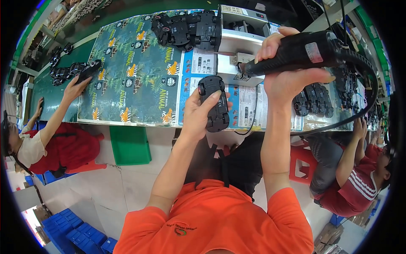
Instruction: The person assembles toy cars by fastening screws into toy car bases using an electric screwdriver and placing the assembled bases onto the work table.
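My left hand [199, 111] is closed on a black toy car chassis [218, 108], held underside up at the bench's front edge with the thumb across it. In my right hand [281, 80] is a thick black electric screwdriver [296, 53], lying sideways with a cable at its rear end. Its tip meets the small metal outlet block of a silver screw feeder [234, 76]; whether a screw is on the tip I cannot tell. Several black toy car chassis [207, 29] are heaped together left of the feeder.
Printed animal-pattern sheets [131, 76] cover the bench. More black chassis [313, 100] stand to the right, below the looping black cable [374, 84]. At left, a co-worker's hand [74, 89] holds a black car part. A green tray [130, 146] is below the bench edge. Another person sits at right.
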The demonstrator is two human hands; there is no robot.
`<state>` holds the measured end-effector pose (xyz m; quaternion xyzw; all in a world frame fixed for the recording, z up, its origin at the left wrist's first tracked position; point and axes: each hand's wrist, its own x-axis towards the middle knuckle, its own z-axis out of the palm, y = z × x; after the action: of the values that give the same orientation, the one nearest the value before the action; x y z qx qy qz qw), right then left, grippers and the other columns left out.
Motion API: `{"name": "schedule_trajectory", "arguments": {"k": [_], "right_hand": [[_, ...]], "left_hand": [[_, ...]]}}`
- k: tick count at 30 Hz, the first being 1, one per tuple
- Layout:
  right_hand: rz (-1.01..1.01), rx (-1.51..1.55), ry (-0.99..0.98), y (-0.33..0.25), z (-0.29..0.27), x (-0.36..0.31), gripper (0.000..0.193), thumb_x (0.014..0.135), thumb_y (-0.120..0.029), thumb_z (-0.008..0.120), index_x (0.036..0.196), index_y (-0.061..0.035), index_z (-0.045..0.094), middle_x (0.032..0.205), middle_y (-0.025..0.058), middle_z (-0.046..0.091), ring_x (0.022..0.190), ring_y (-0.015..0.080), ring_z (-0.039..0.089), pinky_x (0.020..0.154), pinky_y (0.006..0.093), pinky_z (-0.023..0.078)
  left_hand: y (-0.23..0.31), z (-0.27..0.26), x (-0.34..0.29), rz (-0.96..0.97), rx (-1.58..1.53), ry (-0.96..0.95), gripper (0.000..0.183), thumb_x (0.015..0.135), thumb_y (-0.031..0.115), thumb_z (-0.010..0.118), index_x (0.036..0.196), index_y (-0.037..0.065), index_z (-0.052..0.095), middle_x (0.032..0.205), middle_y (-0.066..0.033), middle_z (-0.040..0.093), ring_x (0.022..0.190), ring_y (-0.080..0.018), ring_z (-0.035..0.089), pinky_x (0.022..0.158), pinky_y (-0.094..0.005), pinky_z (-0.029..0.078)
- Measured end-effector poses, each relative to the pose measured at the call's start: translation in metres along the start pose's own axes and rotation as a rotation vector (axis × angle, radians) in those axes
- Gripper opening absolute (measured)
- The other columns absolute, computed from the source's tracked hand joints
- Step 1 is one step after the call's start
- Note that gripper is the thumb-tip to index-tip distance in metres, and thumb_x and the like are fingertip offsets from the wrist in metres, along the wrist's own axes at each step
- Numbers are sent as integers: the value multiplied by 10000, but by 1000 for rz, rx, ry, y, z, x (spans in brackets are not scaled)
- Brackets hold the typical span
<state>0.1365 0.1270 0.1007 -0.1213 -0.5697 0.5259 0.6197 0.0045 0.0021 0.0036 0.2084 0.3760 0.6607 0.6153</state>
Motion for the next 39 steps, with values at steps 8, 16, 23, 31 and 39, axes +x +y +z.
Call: {"name": "schedule_trajectory", "arguments": {"k": [8,16,23,31,39], "right_hand": [[-119,-154,-73,7,24,13,461,933,-421,667,1005,34,649,689,24,607,562,73,540,524,221,433],[135,190,176,-14,-9,-24,793,781,-809,548,1068,-72,600,682,25,506,599,176,515,575,318,443],[-167,317,-14,-16,20,-37,602,887,-636,580,1101,-73,556,737,61,533,611,194,537,565,335,468],[-179,316,-3,-9,25,-44,560,884,-557,625,1089,-48,515,746,86,540,623,209,553,585,350,498],[-189,176,-47,-10,33,-44,584,832,-542,719,1039,-47,488,726,74,541,613,191,553,582,331,502]], "left_hand": [[1,1,2,11,-33,7,297,937,159,650,1165,-14,572,1107,-173,674,920,-258,711,740,-368,615],[-3,-3,7,32,31,-23,273,928,91,635,1180,-3,586,1116,-145,673,890,-232,704,728,-345,610],[-2,4,4,31,81,-21,253,912,38,644,1158,-13,619,1055,-102,698,897,-187,704,742,-315,594],[-2,7,2,53,103,0,190,900,58,664,1078,-7,662,939,-71,711,821,-118,678,726,-276,569],[1,10,-1,42,94,21,187,898,66,670,1067,-13,663,920,-68,710,801,-113,673,713,-272,566]]}}
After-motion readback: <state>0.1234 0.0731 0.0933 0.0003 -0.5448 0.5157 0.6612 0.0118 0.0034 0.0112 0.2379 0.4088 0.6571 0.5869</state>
